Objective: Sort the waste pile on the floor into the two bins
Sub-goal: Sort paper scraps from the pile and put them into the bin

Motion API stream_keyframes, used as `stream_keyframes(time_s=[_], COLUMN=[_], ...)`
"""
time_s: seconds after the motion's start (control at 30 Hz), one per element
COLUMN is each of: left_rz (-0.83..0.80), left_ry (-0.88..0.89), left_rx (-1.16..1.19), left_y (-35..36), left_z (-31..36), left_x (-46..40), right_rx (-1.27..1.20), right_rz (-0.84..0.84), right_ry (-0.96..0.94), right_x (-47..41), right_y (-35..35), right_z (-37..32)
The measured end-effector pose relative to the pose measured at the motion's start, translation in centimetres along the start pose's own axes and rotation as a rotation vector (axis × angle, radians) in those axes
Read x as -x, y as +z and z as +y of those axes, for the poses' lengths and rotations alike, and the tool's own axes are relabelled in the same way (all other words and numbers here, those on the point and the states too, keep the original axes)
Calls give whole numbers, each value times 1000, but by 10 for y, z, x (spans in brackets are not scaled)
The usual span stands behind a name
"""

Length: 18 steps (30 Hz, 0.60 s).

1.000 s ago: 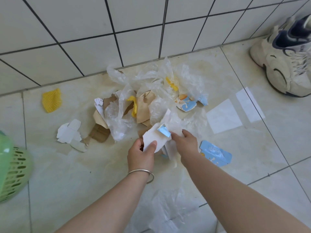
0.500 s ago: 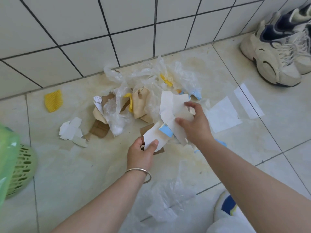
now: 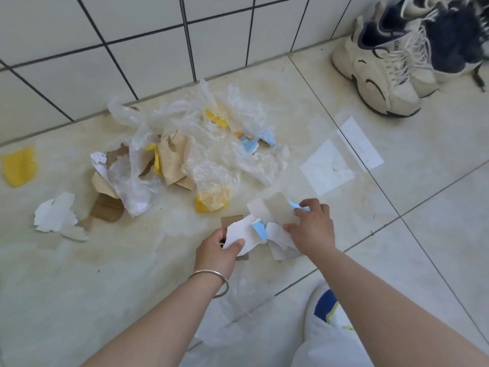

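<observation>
A waste pile [image 3: 190, 154] of crumpled clear plastic, brown paper, yellow foam bits and blue-and-white card scraps lies on the floor by the tiled wall. My left hand [image 3: 215, 251], with a bangle on its wrist, pinches a bunch of torn white paper scraps [image 3: 242, 235] with a blue piece among them. My right hand [image 3: 312, 229] grips more white and beige paper pieces [image 3: 274, 210] right beside them, low over the floor in front of the pile. Neither bin is in view.
A yellow foam piece [image 3: 19, 166] and torn white paper [image 3: 54, 215] lie at the left. Two white paper sheets [image 3: 326, 166] rest on the tiles at the right. Sneakers [image 3: 397, 54] stand at the far right corner. My shoe [image 3: 325, 308] is at the bottom.
My right hand drew back from over the pile toward my left hand, bringing paper pieces with it. The view swung right, so the green basket at the left left the frame.
</observation>
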State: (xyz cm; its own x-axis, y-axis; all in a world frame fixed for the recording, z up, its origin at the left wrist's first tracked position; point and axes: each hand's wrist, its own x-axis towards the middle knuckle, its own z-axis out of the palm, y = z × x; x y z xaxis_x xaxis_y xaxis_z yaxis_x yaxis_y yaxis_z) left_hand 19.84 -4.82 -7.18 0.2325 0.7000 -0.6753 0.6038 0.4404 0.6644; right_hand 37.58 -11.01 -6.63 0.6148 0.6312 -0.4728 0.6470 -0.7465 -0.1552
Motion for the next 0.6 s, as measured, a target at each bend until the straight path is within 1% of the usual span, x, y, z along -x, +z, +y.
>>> stream_keyframes(time_s=[0.07,0.13,0.4,0.6], left_rz=[-15,-11,18,82], left_ry=[-8,-18,-57,-67], left_rx=[-35,-71,-139,-150], left_y=[5,10,11,-6], left_z=[2,4,5,6], left_x=[-4,-8,-17,-21], right_rx=[53,67,-27,42], right_rz=[32,20,-56,-39], right_ry=[-34,-52,-26,-9], right_x=[-3,-7,-19,-20], right_y=[5,7,13,12], right_z=[5,6,-1,-11])
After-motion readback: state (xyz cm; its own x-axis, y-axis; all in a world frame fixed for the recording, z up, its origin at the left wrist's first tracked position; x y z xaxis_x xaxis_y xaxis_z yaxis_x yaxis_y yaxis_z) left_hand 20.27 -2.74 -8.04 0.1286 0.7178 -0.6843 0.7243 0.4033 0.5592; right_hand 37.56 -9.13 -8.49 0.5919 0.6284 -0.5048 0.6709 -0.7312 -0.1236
